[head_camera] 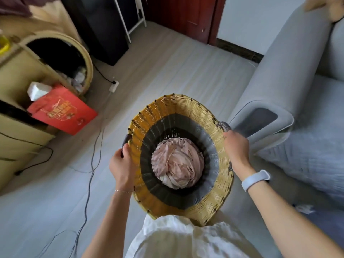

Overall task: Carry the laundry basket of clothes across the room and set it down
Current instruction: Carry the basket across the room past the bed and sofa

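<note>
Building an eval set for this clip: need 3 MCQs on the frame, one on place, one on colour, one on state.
1. What lies to the right of the laundry basket?
A. grey sofa
B. red bag
C. white rack

2. What colour is the clothing in the basket?
A. blue
B. pale pink
C. green

3. How is the basket held?
A. one hand on the rim
B. both hands at the handles
C. untouched

Answers: 1 A, the grey sofa runs along that side. 2 B, pink cloth sits at the bottom. 3 B, left hand and right hand each grip a side handle.
</note>
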The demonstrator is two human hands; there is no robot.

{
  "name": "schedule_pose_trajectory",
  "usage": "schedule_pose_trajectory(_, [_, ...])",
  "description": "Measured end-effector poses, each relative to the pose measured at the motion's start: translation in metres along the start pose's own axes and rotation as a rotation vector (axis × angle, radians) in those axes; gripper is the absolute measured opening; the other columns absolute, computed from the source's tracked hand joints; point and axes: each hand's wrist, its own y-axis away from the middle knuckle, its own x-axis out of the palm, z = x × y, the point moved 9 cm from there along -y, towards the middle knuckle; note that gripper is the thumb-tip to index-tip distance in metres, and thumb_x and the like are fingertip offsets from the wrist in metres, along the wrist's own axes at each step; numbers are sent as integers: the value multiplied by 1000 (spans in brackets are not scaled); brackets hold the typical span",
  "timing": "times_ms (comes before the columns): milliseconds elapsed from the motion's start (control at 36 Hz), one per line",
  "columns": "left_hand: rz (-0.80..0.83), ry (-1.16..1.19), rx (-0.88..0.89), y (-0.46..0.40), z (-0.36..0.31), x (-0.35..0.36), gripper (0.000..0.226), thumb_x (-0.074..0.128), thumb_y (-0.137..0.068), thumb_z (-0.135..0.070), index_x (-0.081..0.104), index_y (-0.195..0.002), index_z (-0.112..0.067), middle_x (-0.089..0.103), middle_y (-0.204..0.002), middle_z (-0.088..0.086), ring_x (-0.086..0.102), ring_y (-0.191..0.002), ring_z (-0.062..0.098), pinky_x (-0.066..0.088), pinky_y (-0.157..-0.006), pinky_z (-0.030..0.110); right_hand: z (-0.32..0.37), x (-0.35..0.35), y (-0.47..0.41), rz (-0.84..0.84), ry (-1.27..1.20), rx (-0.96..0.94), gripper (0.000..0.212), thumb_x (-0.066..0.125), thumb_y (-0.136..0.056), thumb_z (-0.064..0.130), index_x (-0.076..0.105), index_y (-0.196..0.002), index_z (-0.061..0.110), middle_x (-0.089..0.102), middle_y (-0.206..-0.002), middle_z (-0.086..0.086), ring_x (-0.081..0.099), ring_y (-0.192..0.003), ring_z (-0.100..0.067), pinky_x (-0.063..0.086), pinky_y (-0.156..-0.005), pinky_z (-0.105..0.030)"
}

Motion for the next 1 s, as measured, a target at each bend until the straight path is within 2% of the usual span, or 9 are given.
schedule_pose_trajectory(167, [40,17,-27,-43,-45,59,38,39,-96,-27,60,-84,2,52,-71,13,41,-58,17,30,-52,21,32,8,-75,-47,51,-24,33,38,-90,16,56,-89,-12,47,-65,-8,40,-59,-20,31,-56,-30])
schedule_pose_trajectory(278, [70,8,-42,-84,-69,100,36,39,-95,-28,59,-82,0,53,-72,13,41,-56,15,31,-53,22,43,19,-126,-82,79,-8,30,39,-90,17,59,-91,-6,47,-64,-3,43,-62,-20,36,-58,-28])
schedule_pose_trajectory(389, [96,13,-28,-140,-115,143,37,39,-96,-27,60,-82,0,52,-69,11,40,-55,14,31,-54,20,67,36,-194,-131,89,3,33,40,-90,17,57,-91,-11,45,-63,-4,41,-60,-19,34,-51,-26])
schedule_pose_trajectory(500, [153,8,-10,-197,-168,188,37,39,-96,-26,57,-79,1,50,-67,13,39,-54,15,31,-55,24,105,52,-264,-183,92,2,34,39,-90,18,58,-91,-11,47,-64,-6,42,-62,-22,33,-54,-31])
schedule_pose_trajectory(667, [182,-56,54,-277,-255,250,38,39,-95,-27,51,-71,0,44,-60,9,37,-53,19,32,-62,32,150,67,-348,-239,21,30,34,42,-89,20,57,-89,-10,46,-65,-5,36,-56,-14,30,-50,-27])
schedule_pose_trajectory(750, [207,-74,122,-300,-300,279,36,39,-95,-26,50,-71,-1,45,-62,8,34,-50,15,32,-63,32,155,62,-379,-297,-37,76,29,43,-90,22,64,-90,2,50,-63,3,41,-56,-10,33,-54,-24])
schedule_pose_trajectory(833, [232,-100,168,-324,-334,314,38,39,-95,-28,50,-70,0,46,-63,12,36,-53,22,33,-62,34,155,59,-410,-322,-55,132,22,43,-90,25,61,-78,22,49,-65,7,42,-57,-8,33,-55,-23])
schedule_pose_trajectory(917, [242,-114,189,-343,-364,351,41,40,-93,-31,54,-71,2,47,-64,16,39,-60,27,35,-61,36,157,54,-443,-350,-61,172,27,43,-91,25,64,-93,8,49,-65,7,42,-57,-8,34,-57,-24])
schedule_pose_trajectory(1000, [270,-123,221,-355,-398,392,40,40,-94,-28,49,-66,0,45,-63,17,37,-58,26,32,-56,32,165,48,-485,-362,-60,180,31,41,-92,21,60,-93,-4,43,-58,0,38,-53,-15,31,-54,-29])
